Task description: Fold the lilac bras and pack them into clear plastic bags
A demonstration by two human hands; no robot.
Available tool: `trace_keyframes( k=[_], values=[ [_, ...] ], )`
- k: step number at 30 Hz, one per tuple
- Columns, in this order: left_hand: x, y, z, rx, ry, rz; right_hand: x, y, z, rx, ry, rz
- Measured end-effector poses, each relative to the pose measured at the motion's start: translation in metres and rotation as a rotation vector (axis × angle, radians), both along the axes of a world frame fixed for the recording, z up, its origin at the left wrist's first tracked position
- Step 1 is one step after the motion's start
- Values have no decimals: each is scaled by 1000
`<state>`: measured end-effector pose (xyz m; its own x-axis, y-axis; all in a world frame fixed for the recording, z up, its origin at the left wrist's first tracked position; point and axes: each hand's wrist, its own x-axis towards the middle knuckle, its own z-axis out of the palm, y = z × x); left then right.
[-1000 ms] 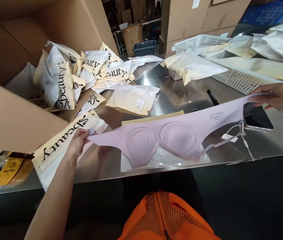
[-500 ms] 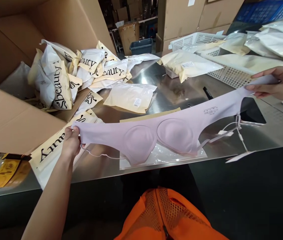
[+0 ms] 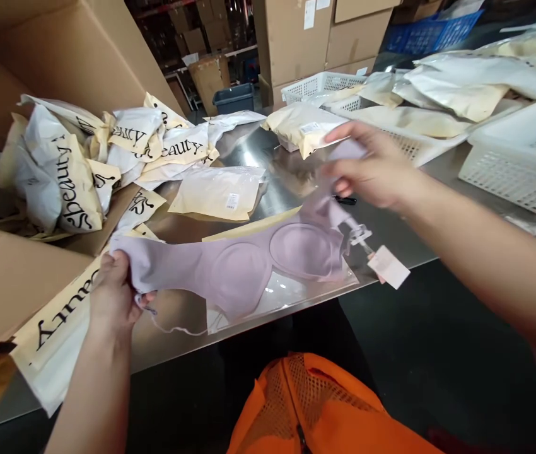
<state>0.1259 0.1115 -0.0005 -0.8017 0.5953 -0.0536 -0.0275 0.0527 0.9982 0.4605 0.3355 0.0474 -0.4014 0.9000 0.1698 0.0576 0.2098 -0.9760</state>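
A pale lilac bra (image 3: 239, 271) stretches between my two hands, its cups facing up over a clear plastic bag (image 3: 291, 290) at the table's front edge. My left hand (image 3: 119, 284) is closed on one end of its band, with a thin strap dangling below. My right hand (image 3: 367, 164) pinches the other end of the band between thumb and fingers. A white paper tag (image 3: 388, 267) hangs from the strap on that side. Just behind the bra lies a sealed cream and white packet (image 3: 218, 192) with a small label.
A big open carton (image 3: 45, 50) at the left holds several printed packets (image 3: 74, 183). White plastic baskets (image 3: 514, 170) with more packets stand at the right. A black pen (image 3: 346, 200) lies under my right hand. A dark bin (image 3: 234, 99) stands beyond the table.
My right hand has moved inward to the left, bringing its end of the band closer, so the bra is less stretched. The tag has swung along with it. The view has turned right.
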Motion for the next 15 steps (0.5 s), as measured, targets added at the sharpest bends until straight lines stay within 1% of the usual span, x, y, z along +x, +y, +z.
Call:
trace_keyframes(
  k=[3, 4, 5, 6, 8, 9, 11, 13, 14, 15],
  values=[
    [32, 19, 8, 6, 33, -101, -59, -38, -13, -107, -27, 438],
    [43, 27, 9, -7, 38, -113, -72, -47, -17, -89, -36, 518],
    [54, 35, 9, -20, 39, -126, -79, -52, -19, -57, -24, 558],
    [64, 42, 8, -31, 37, -146, -80, -55, -19, -13, 16, 553],
    [80, 55, 3, -46, 30, -216, -67, -55, -18, 55, 156, 461],
    [85, 61, 0, -63, 29, -284, -55, -54, -18, 65, 237, 391],
    [92, 67, -6, -147, 56, -499, -23, -56, -22, 55, 352, 230],
    [92, 69, -11, -271, 193, -727, 11, -66, -36, 22, 410, 37],
    [90, 68, -13, -327, 310, -797, 26, -75, -47, -15, 420, -49],
    [88, 67, -15, -368, 447, -822, 38, -88, -61, -75, 420, -114]
  ],
)
